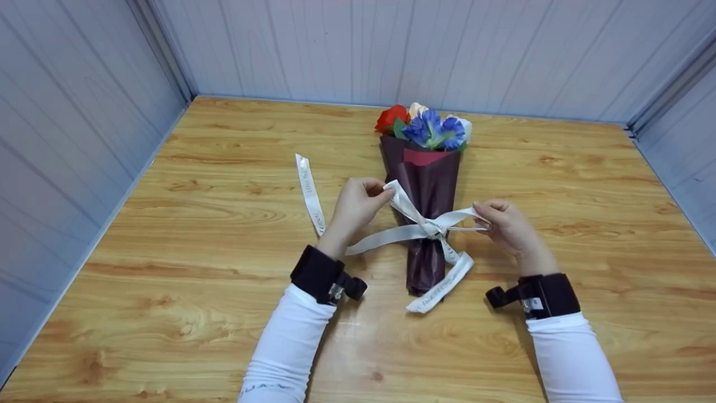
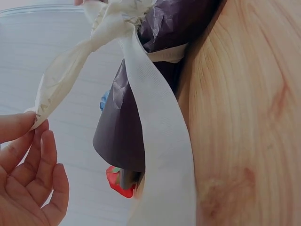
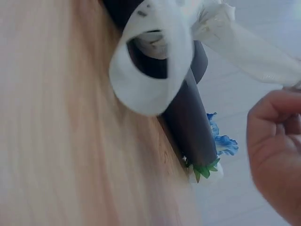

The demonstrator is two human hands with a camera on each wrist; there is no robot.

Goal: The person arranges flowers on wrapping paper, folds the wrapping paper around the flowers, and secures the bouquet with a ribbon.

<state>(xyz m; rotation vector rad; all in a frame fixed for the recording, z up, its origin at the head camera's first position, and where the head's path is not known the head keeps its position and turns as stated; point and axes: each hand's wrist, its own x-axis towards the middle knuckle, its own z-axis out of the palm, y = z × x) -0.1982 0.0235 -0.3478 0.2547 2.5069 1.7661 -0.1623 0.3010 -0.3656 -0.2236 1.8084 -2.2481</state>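
A bouquet [image 1: 422, 173] in dark plum wrapping lies on the table with its flowers away from me. White printed ribbon [image 1: 430, 228] is knotted around its narrow middle. My left hand [image 1: 359, 207] pinches one ribbon loop between thumb and fingertips, up and left of the knot. On the other side my right hand [image 1: 508, 226] pinches a second loop, drawn out to the right. One loose tail [image 1: 310, 193] runs left under the left wrist; the other tail [image 1: 442, 285] curls down over the stems. In the left wrist view the pinched loop [image 2: 61, 77] looks taut and twisted.
The wood-grain table [image 1: 224, 212] reaches pale panelled walls [image 1: 313, 50] at the back and both sides. Red, blue and pale flowers [image 1: 428, 126] lie close to the back wall. Each wrist wears a black strap [image 1: 318, 274] with a small camera.
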